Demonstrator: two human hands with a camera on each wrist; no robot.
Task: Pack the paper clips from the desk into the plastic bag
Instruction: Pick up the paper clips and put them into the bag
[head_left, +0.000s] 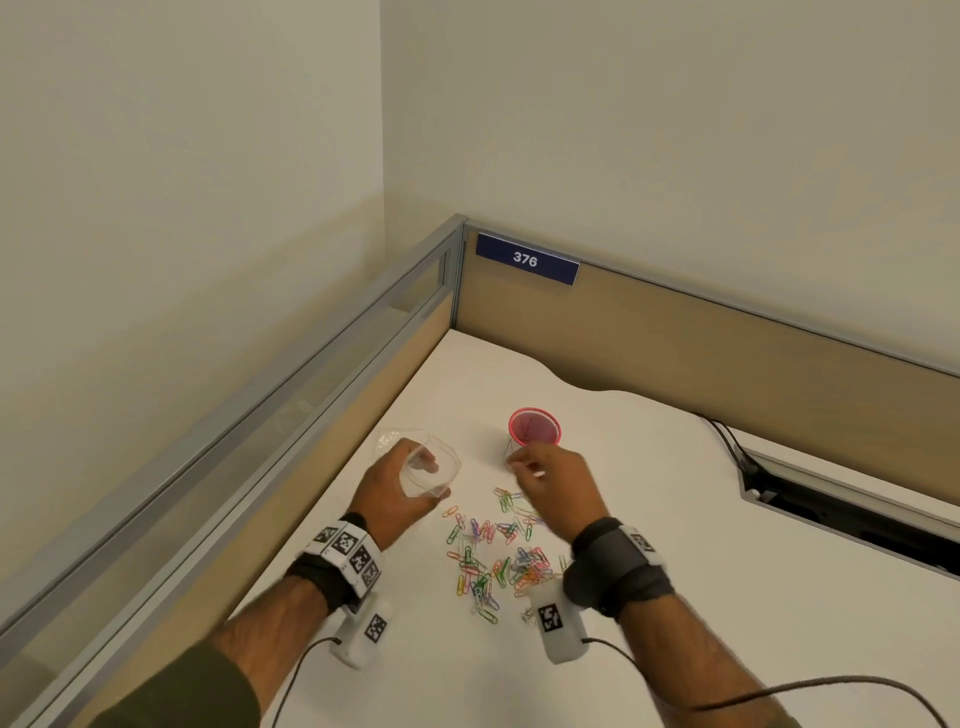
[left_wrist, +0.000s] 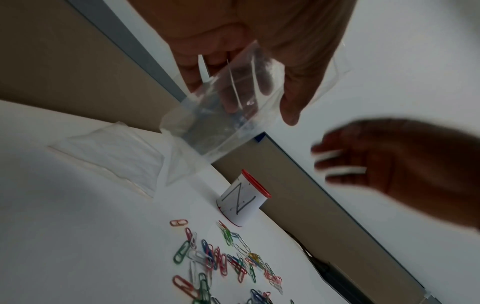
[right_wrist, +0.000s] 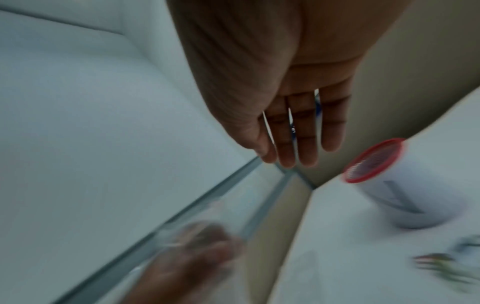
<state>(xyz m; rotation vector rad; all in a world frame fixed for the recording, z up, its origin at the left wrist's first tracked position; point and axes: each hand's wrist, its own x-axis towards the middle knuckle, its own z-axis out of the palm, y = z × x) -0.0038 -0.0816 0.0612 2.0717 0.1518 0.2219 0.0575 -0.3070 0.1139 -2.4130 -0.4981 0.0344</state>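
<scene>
My left hand (head_left: 415, 470) (left_wrist: 244, 90) grips a small clear plastic bag (head_left: 431, 475) (left_wrist: 207, 133) a little above the desk, its mouth towards the right hand. Coloured paper clips (head_left: 493, 551) (left_wrist: 221, 261) lie scattered on the white desk (head_left: 675, 519) between my wrists. Above the far end of the pile hovers my right hand (head_left: 524, 465) (left_wrist: 337, 162) (right_wrist: 293, 148), just right of the bag; its fingers are straight and close together and I see no clip in them. The right wrist view is blurred.
A red-rimmed white cup (head_left: 535, 427) (left_wrist: 244, 201) (right_wrist: 389, 185) stands just behind the right hand. A second clear bag (left_wrist: 111, 156) lies flat on the desk by the left partition (head_left: 311, 395). A cable slot (head_left: 841, 509) opens at right.
</scene>
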